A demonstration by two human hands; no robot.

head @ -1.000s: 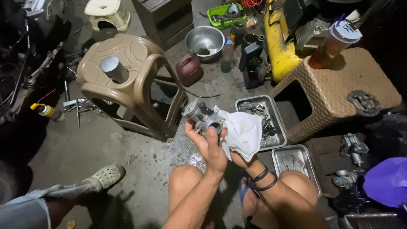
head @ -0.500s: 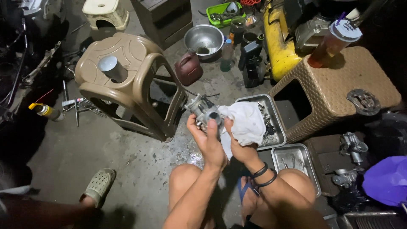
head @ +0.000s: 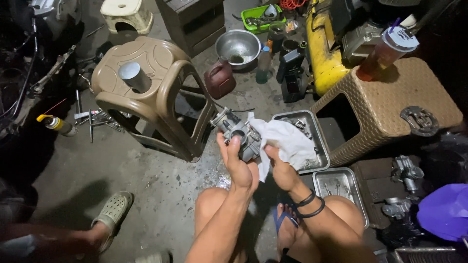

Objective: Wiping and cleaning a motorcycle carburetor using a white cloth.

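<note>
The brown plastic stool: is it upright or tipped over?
Tipped. The brown plastic stool leans on the floor with its seat slanted, and a metal cylinder stands in the seat's centre hole.

Stool (head: 146, 87), trays (head: 336, 187) on concrete floor (head: 146, 175)

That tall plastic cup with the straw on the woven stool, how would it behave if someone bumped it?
The cup looks tall and narrow, so it would probably tip easily. It stands near the stool's edge, so it might fall off. The brownish liquid inside likely adds weight.
</note>
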